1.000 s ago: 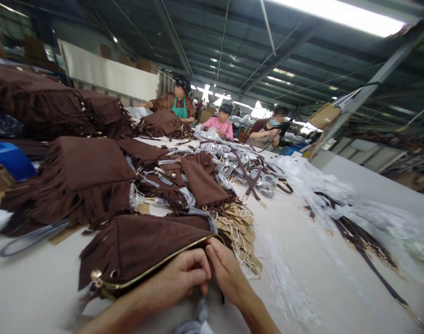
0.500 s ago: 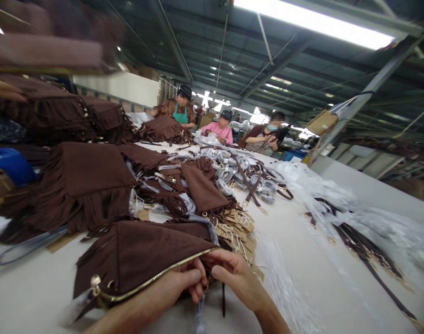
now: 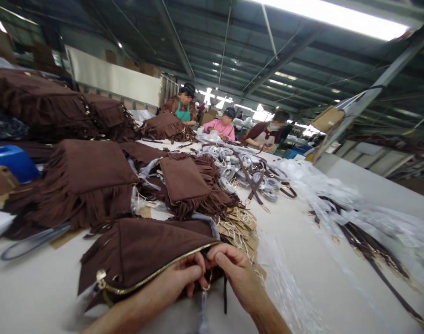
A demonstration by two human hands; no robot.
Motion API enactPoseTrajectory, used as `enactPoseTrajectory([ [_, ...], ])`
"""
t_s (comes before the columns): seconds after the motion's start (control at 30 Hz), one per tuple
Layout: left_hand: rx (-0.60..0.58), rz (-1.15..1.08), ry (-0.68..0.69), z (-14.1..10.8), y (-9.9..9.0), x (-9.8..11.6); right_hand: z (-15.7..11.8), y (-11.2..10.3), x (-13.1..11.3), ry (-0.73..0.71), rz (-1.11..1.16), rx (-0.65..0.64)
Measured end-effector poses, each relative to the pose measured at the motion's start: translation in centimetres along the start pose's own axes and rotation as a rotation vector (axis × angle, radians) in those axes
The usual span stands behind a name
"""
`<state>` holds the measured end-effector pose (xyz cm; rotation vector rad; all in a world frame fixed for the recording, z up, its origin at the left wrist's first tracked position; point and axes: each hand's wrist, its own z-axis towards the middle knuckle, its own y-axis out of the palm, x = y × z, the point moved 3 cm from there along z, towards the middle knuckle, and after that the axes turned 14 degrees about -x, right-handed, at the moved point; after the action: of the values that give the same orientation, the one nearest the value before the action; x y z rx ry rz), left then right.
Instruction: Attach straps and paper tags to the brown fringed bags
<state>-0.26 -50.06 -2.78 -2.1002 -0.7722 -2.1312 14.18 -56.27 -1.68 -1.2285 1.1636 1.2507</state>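
Observation:
A brown fringed bag (image 3: 149, 248) lies on the table in front of me, its gold zipper (image 3: 163, 269) curving along the near edge. My left hand (image 3: 187, 274) is closed at the zipper's right end, thumb and fingers pinched around a small gold clasp (image 3: 207, 284). From that clasp hangs a strap end in clear plastic (image 3: 203, 310). My right hand (image 3: 234, 269) pinches the bag's right corner with thumb and forefinger; the exact part between these fingertips is hidden. A thin dark strip (image 3: 225, 294) dangles beside the right hand.
More fringed bags (image 3: 97, 169) are piled left and behind. Kraft tags with white strings (image 3: 241, 227), coiled wrapped straps (image 3: 229, 171) and clear plastic (image 3: 288, 283) lie to the right. Dark straps (image 3: 368, 253) lie farther right. Several people work across the table (image 3: 288, 232).
My fingers have shifted slightly at the bag's corner, and the gold clasp now shows. Behind it, another bag now lies flat on the pile. A blurred brown shape at upper left has gone.

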Motion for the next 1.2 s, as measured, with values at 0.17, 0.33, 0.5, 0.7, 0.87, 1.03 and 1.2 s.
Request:
enactPoseTrajectory([
  [0.17, 0.036, 0.010, -0.020, -0.4, -0.3, 0.6, -0.1, 0.0, 0.7, 0.086, 0.073, 0.028],
  [0.33, 0.037, 0.002, 0.012, -0.7, 0.0, 1.2, 0.1, 0.6, 0.1, 0.134, 0.089, 0.033],
  [0.5, 0.064, -0.030, 0.022, -0.7, -0.2, 0.9, 0.0, 0.9, -0.5, 0.170, 0.115, 0.011],
  [0.7, 0.113, -0.039, 0.019, -0.5, -0.7, 0.4, -0.2, 0.9, -0.2, 0.165, 0.063, -0.002],
  [0.87, 0.129, -0.028, 0.031, -0.5, -0.7, 0.5, -0.2, 1.0, -0.1, 0.133, 0.044, 0.022],
  [1.03, 0.148, -0.007, 0.034, -0.5, -0.7, 0.7, -0.1, 1.1, -0.1, 0.116, 0.022, 0.030],
  [1.2, 0.159, -0.020, 0.055, -0.4, -0.8, 0.2, -0.1, 1.3, 0.0, 0.120, -0.034, 0.028],
])
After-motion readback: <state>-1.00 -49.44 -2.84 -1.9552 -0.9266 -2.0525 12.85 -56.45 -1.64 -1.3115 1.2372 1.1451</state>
